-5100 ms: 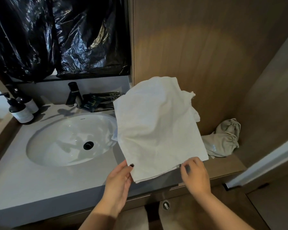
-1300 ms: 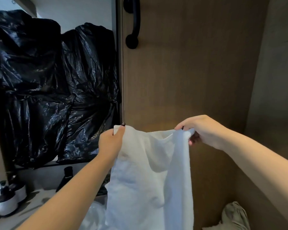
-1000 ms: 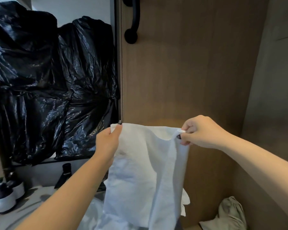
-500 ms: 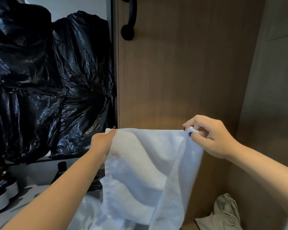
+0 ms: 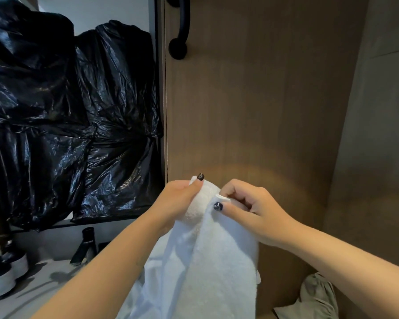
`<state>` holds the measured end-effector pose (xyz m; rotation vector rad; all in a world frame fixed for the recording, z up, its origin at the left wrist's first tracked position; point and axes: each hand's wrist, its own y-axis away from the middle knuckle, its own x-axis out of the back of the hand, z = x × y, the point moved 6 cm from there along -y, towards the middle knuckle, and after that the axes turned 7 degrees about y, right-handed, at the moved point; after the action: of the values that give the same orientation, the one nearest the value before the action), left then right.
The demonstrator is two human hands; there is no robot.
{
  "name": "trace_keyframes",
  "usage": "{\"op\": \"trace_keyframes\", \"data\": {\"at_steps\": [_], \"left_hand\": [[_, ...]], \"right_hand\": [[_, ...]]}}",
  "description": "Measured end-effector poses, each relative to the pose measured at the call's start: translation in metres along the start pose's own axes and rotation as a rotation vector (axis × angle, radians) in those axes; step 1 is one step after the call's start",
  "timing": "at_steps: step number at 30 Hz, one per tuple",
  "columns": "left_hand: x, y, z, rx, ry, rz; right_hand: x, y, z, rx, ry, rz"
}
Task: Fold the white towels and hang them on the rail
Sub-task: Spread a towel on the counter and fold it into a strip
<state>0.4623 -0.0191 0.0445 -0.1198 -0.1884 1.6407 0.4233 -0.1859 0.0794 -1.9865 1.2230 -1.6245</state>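
Head view: both hands pinch the top corners of a white towel, left hand and right hand close together, cloth hanging folded before a wood panel (pump bottles' labels unreadable) on the table

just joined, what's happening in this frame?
A person is folding a white towel in the air in front of a wooden panel. The left hand and right hand each pinch a top corner, held close together, so the towel hangs doubled lengthwise. It is not on any rail yet. A black handle sits above; a beige cloth lies lower right.
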Motion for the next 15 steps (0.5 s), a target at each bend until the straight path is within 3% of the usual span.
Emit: {"op": "trace_keyframes", "data": {"at_steps": [5, 15], "left_hand": [[-0.007, 0.019, 0.006, -0.029, 0.084, -0.13], [-0.015, 0.037, -0.003, -0.07, 0.415, -0.236]], "right_hand": [[0.0, -0.009, 0.012, -0.085, -0.012, 0.079], [0.0, -0.017, 0.017, -0.204, -0.124, 0.268]]}}
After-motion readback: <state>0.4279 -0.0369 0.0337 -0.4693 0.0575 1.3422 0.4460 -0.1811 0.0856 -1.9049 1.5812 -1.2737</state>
